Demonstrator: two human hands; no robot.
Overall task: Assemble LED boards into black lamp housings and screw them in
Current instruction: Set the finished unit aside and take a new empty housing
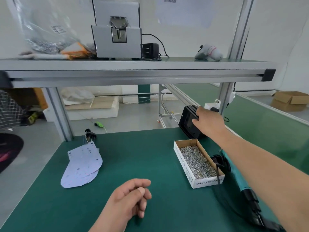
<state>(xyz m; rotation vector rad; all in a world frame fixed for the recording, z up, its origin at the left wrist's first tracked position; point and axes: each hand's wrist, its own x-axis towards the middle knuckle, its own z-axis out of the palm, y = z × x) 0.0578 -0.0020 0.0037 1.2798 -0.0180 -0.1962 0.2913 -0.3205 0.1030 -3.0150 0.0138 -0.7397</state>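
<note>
Our right grip [207, 122] clasps the black lamp housing [188, 122] behind the screw box [197, 162]. We should lift it clear over that box. Our left grip [132, 197] rests loosely curled, empty.

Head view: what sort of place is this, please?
Probably a factory assembly bench: a green mat, a box of screws, a pile of LED boards, and the right hand gripping a black housing.

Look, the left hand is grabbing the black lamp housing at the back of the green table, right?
No, the head view shows the right hand grabbing the black lamp housing at the back of the green table; the left hand holds nothing.
</note>
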